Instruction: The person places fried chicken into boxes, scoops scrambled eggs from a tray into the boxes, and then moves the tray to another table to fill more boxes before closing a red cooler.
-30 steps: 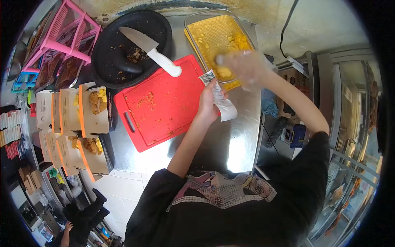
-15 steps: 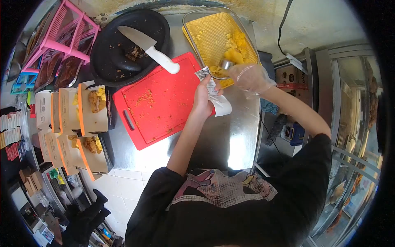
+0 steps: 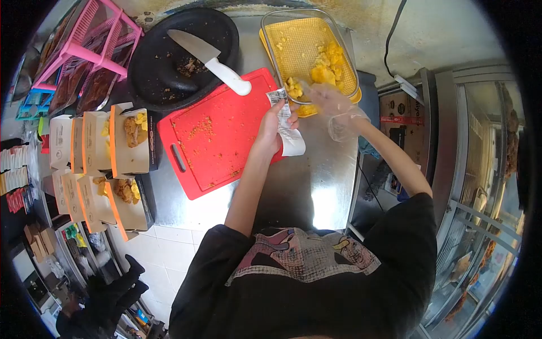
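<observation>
My left hand point(image 3: 272, 129) is bare and closed on a long printed paper receipt point(image 3: 292, 141), held over the right edge of the red cutting board point(image 3: 226, 135). My right hand point(image 3: 333, 105), in a clear plastic glove, is closed around a small metal scoop point(image 3: 306, 88) at the near edge of the yellow mesh-lined basket point(image 3: 293, 39). Fingers and glove hide most of the scoop. Yellow scrambled egg point(image 3: 293, 87) lies beside it in the basket's near left corner, with more egg point(image 3: 328, 65) along the right side.
A white-handled knife point(image 3: 228, 76) lies across a large black stone mortar point(image 3: 147, 70). Open food boxes point(image 3: 132, 161) with fried chicken and egg stand at the left. Behind them is a pink rack point(image 3: 101, 62). A glass cabinet point(image 3: 485, 169) lines the right. Another person point(image 3: 107, 305) is at lower left.
My right hand has shifted slightly, with the scoop turned and now mostly hidden. My left hand and the receipt have moved a little left. The whole view has shifted slightly.
</observation>
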`<act>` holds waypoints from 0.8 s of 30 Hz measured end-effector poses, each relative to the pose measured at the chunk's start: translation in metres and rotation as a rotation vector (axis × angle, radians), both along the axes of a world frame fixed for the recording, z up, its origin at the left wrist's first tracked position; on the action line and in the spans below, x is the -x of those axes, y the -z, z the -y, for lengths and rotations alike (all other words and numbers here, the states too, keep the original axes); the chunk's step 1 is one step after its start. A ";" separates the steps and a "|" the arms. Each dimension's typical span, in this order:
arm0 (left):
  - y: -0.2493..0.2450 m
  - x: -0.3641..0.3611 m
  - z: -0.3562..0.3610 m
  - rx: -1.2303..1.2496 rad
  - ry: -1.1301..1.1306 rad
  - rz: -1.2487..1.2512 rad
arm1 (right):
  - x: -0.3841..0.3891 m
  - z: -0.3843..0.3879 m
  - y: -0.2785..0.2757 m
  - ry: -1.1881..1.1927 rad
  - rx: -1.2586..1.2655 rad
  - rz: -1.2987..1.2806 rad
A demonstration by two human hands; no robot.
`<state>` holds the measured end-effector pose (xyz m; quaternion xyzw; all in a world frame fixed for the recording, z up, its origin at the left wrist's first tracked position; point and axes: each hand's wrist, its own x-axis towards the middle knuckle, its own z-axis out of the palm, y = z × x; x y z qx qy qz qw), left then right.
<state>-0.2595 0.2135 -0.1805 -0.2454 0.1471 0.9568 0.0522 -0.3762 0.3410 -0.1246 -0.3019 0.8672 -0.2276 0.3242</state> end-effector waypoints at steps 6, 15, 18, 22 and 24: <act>-0.010 -0.003 0.004 0.041 0.007 0.024 | 0.010 -0.021 0.026 0.678 0.508 0.898; -0.027 -0.014 0.009 0.176 0.065 0.055 | 0.028 -0.016 0.007 0.628 0.494 0.792; -0.032 -0.017 0.010 0.217 0.089 0.086 | 0.039 -0.020 0.004 0.639 0.573 0.645; -0.032 -0.023 0.009 0.157 0.098 0.024 | 0.055 -0.040 -0.011 0.584 0.626 0.707; -0.033 -0.027 0.009 0.318 0.221 -0.044 | 0.053 -0.048 -0.018 0.619 0.603 0.553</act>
